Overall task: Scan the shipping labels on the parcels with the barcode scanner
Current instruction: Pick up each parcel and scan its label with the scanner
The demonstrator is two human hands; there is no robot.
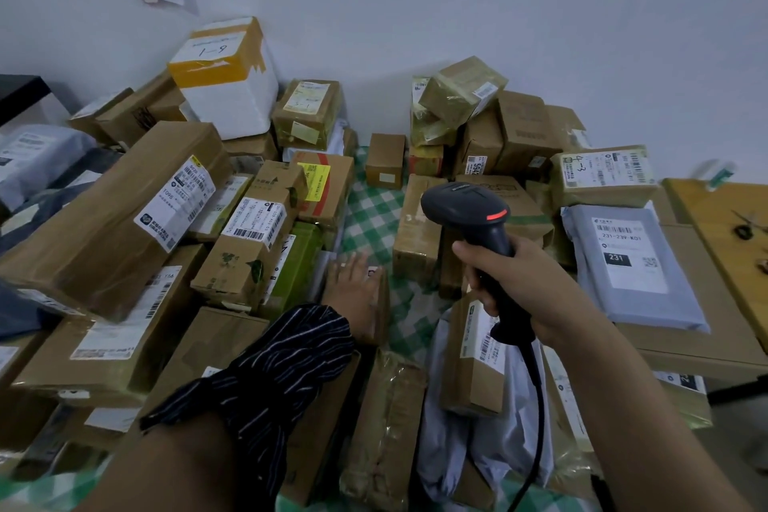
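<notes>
Grips the barcode scanner (469,212) by its handle in the right hand (511,278), fingers curled firmly round it, above the right edge of the green checked cloth (374,212), head aimed away, a red light lit on its back. Lays the left hand (357,283) flat, fingers straight and holding nothing, on a small brown box (382,299) at the near left edge of the cloth. Cannot make out any label on that box under the palm.

Probably means to turn or lift that box for a scan. Risks hiding the barcode under the palm, or presenting a bare face, and so getting no read. Risks also catching the wrong code, with a long carton (95,233) and a stained carton (232,266) left of the cloth showing labels face up, and a narrow box (473,362) at the near right of the cloth carrying its own barcode, all close enough for a stray beam. Could snag the scanner cable (536,407), trailing over the parcels at the near right of the cloth, and drag a light parcel askew. Could knock the tilted box (461,91) off the heap at the far right of the cloth with a careless reach.
</notes>
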